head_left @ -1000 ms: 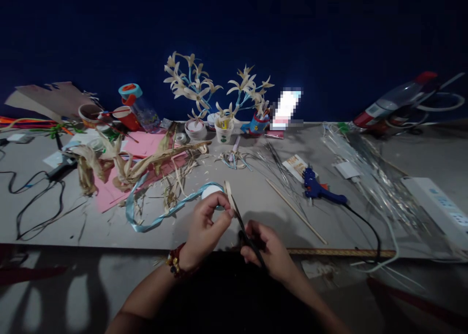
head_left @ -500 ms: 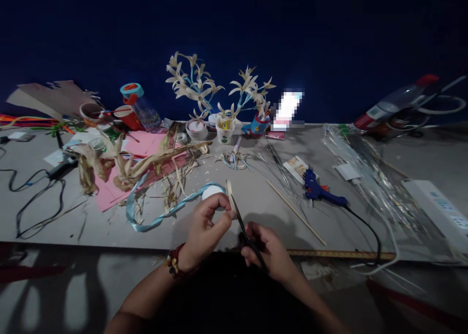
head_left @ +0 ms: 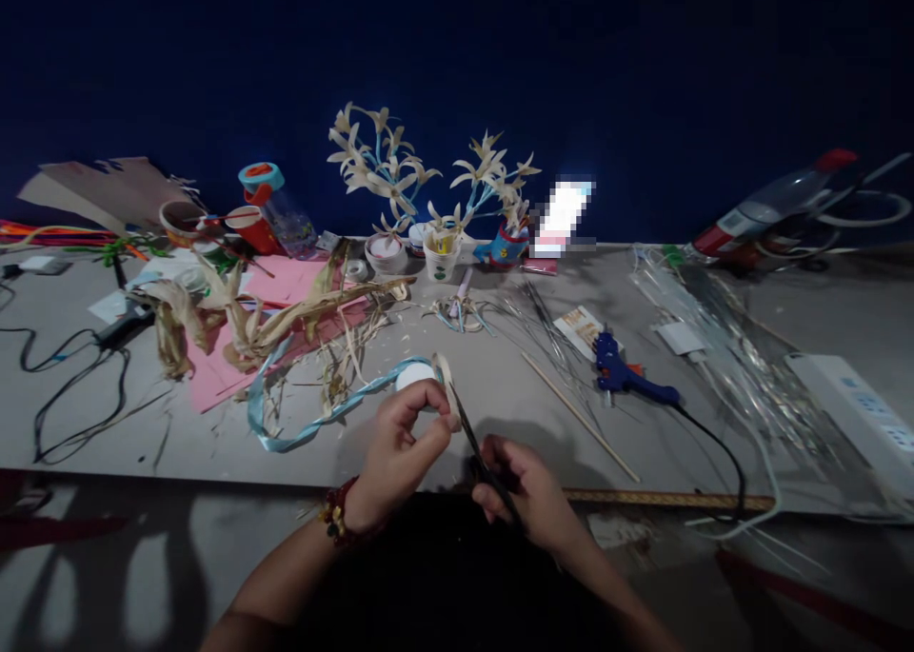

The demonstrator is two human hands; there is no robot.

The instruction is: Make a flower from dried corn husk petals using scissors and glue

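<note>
My left hand (head_left: 404,443), with a beaded bracelet at its wrist, pinches a small pale strip (head_left: 446,385) that looks like husk. Dark scissors (head_left: 492,485) are gripped in my right hand (head_left: 525,485), and their blades point up and left along the strip's right edge. Just beyond my left fingers lies a white round object (head_left: 416,376), partly hidden by them. A light blue ribbon (head_left: 300,440) curls from it to the left. Dried husks (head_left: 247,333) rest on pink paper (head_left: 207,383) at the left.
Pale flowers on blue stems (head_left: 389,157) stand at the back near a white cup (head_left: 441,257). A wooden stick (head_left: 582,419), a blue glue gun (head_left: 628,376) with its cord and clear wrapped bundles (head_left: 721,338) lie to the right. A power strip (head_left: 857,405) sits far right.
The top of the pale strip has tilted slightly left and looks more curved. Both hands keep nearly the same place and grip.
</note>
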